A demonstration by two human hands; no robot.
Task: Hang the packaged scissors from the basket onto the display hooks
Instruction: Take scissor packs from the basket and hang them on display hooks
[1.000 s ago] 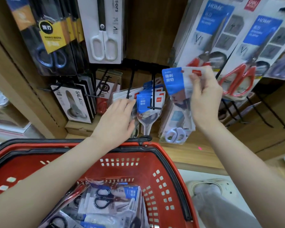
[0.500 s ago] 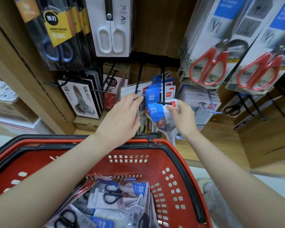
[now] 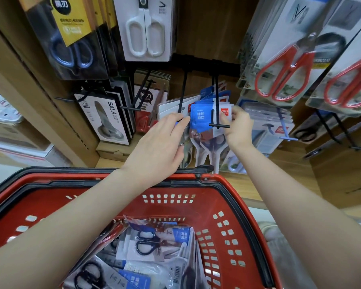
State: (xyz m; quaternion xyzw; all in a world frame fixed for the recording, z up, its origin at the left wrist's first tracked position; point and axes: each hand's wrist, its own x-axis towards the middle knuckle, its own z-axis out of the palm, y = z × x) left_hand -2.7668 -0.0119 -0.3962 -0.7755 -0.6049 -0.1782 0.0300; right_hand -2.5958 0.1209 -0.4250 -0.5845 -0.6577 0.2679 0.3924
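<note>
A blue-and-white scissors pack (image 3: 201, 119) hangs at the front of a black display hook (image 3: 216, 101), ahead of several like packs. My right hand (image 3: 237, 126) pinches the pack's right top corner beside the hook tip. My left hand (image 3: 161, 147) reaches to the pack's left edge, its fingertips touching it and the packs behind. Below, the red basket (image 3: 223, 205) holds several more scissors packs (image 3: 152, 245) with black handles.
A second black hook (image 3: 182, 90) stands left of the first. White-handled scissors (image 3: 146, 30), blue-handled ones (image 3: 71, 49) and red-handled packs (image 3: 286, 71) hang above. Grey SALA packs (image 3: 104, 119) hang at left. The wooden shelf (image 3: 248, 182) runs behind the basket.
My right hand brought the pack from up right down onto the hook and now holds its top corner there. My left hand stayed by the hanging packs. The view moved closer.
</note>
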